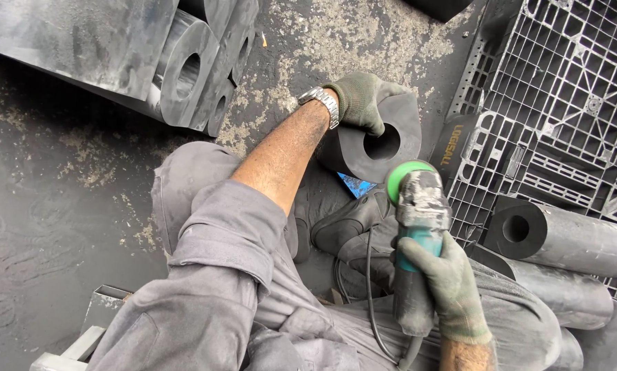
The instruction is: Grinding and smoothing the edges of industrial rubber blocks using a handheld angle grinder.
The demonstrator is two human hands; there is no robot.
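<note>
My left hand (362, 100), in a grey-green glove with a metal watch at the wrist, grips the top of a black rubber block (398, 134) with a round hole through it. The block rests on the dark floor just ahead of my shoe (346, 225). My right hand (444, 283), gloved the same way, holds the teal body of a corded angle grinder (418, 227). Its green-edged disc (399, 177) sits just below the block's lower front edge; whether they touch I cannot tell.
A black plastic pallet (563, 89) lies at the right with black hollow rubber cylinders (563, 237) on its near side. More large black hollow blocks (184, 69) are stacked at the upper left. A metal frame (92, 326) shows at the lower left.
</note>
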